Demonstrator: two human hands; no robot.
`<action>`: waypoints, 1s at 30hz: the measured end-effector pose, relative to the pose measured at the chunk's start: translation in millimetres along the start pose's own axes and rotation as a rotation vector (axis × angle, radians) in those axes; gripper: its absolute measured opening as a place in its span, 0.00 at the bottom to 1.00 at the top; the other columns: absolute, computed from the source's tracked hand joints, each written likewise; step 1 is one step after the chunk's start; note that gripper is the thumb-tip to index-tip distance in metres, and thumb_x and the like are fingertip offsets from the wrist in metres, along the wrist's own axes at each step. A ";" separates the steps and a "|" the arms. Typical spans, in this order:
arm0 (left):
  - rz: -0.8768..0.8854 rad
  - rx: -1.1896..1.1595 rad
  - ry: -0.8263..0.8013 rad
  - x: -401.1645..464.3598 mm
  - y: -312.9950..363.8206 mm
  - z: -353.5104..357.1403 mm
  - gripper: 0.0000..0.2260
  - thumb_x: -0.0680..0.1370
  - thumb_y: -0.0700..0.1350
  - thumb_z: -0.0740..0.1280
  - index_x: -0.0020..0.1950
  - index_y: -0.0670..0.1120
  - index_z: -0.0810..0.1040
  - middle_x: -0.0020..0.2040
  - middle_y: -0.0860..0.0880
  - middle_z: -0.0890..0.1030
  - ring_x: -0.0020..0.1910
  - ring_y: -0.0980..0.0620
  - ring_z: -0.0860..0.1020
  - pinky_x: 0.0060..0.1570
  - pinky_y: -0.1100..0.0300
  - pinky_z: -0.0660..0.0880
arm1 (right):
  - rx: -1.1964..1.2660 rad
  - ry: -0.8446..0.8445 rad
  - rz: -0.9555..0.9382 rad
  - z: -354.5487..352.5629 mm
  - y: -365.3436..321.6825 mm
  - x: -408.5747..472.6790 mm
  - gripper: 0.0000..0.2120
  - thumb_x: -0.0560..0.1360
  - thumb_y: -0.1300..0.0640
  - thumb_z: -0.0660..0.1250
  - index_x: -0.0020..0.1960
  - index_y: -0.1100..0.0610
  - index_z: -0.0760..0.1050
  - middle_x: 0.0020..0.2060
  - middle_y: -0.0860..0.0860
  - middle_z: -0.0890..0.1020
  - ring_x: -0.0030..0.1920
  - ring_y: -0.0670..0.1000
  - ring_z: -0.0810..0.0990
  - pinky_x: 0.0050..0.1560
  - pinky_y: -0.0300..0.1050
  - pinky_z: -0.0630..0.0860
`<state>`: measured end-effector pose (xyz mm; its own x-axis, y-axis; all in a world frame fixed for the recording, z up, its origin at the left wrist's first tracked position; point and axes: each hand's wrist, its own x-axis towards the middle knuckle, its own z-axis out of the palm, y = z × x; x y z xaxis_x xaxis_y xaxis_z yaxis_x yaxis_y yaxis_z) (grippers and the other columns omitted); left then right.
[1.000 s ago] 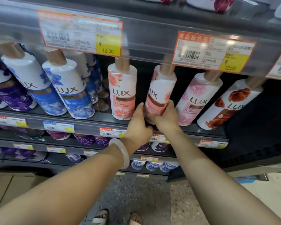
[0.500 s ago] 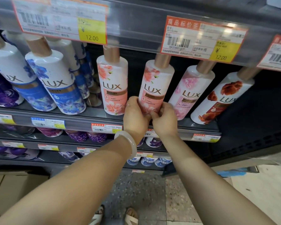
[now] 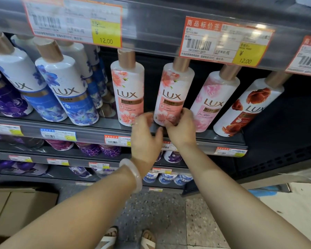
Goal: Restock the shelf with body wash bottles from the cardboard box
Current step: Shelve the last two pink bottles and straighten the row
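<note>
Head view shows the peach bottle (image 3: pixel 172 95) upright on the shelf (image 3: pixel 90 129), its base held by my right hand (image 3: pixel 182 129), nearer than my loosely open, empty left hand (image 3: pixel 145 139)

The peach-flower bottle (image 3: pixel 172 94) stands at the shelf (image 3: pixel 90 129) front edge. Left of it stands a matching bottle (image 3: pixel 128 92), right of it the rose bottle (image 3: pixel 212 103). Below it to the left, a cardboard box (image 3: pixel 20 209) sits on the floor (image 3: pixel 162 214).
</note>
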<state>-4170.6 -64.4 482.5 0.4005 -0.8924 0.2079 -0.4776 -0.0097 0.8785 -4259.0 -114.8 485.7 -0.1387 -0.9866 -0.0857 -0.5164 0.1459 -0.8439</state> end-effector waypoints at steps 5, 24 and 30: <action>-0.152 0.008 0.270 14.3 -12.6 -26.2 0.35 0.64 0.44 0.77 0.65 0.37 0.66 0.60 0.42 0.68 0.63 0.43 0.67 0.65 0.50 0.67 | 0.064 0.092 -0.032 17.4 -5.2 -3.4 0.46 0.64 0.58 0.78 0.73 0.62 0.54 0.67 0.58 0.68 0.69 0.56 0.68 0.68 0.53 0.68; -0.236 0.012 0.111 46.9 -29.9 -26.4 0.40 0.63 0.43 0.78 0.69 0.42 0.61 0.67 0.42 0.68 0.67 0.46 0.67 0.68 0.48 0.66 | 0.135 0.051 -0.025 9.0 -10.9 2.8 0.35 0.62 0.59 0.78 0.63 0.60 0.63 0.58 0.55 0.75 0.58 0.53 0.77 0.61 0.48 0.75; -0.088 -0.027 0.185 -10.0 -0.9 -12.9 0.33 0.67 0.40 0.75 0.66 0.35 0.65 0.63 0.37 0.69 0.65 0.42 0.67 0.67 0.58 0.62 | 0.162 0.412 -0.039 -27.9 20.0 -31.9 0.19 0.67 0.65 0.72 0.56 0.64 0.70 0.52 0.57 0.74 0.54 0.57 0.75 0.58 0.47 0.72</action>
<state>-4164.1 -49.7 485.2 0.5773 -0.7908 0.2033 -0.4142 -0.0692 0.9075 -4288.5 -78.4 486.3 -0.4642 -0.8748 0.1388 -0.3936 0.0634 -0.9171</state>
